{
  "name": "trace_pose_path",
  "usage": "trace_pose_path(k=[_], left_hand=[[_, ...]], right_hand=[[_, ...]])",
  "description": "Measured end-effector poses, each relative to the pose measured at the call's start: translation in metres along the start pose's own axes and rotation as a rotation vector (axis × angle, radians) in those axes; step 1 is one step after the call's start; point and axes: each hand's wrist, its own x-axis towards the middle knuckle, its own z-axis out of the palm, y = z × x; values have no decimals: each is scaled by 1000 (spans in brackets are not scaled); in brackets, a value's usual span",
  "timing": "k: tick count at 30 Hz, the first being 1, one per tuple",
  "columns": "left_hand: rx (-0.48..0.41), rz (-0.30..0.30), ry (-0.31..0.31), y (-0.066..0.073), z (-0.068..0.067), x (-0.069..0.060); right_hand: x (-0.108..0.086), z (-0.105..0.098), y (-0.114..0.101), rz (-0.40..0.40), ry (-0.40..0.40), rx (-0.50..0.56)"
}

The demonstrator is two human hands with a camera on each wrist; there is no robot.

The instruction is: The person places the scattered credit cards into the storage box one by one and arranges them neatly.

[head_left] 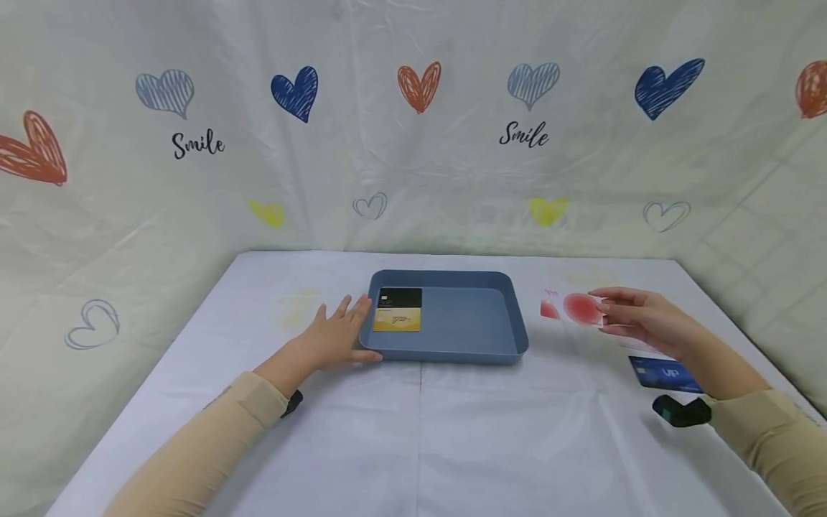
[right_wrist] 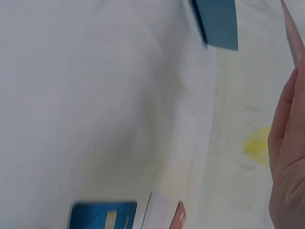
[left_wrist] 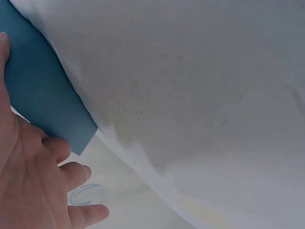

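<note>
A blue-grey tray (head_left: 472, 316) lies mid-table, with a black and gold card (head_left: 398, 319) flat inside at its left. My left hand (head_left: 332, 341) rests against the tray's left side, fingers spread; the left wrist view shows the hand (left_wrist: 35, 176) beside the tray wall (left_wrist: 47, 86). Right of the tray, my right hand (head_left: 652, 319) pinches a white card with a red circle (head_left: 581, 309), held above the table. In the right wrist view the hand (right_wrist: 290, 152) holds this card (right_wrist: 293, 36), seen nearly edge-on.
On the table below my right hand lies a blue VIP card (head_left: 665, 374), with a pale card (right_wrist: 156, 212) and a red-marked card (right_wrist: 178, 217) beside it in the right wrist view. A white curtain with hearts (head_left: 420, 165) hangs behind the table.
</note>
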Motion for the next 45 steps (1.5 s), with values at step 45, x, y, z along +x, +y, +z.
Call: trace_pose_path(k=[45], left_hand=[[-7, -14, -14, 5, -6, -3]], right_hand=[[56, 124, -9, 23, -65, 58]])
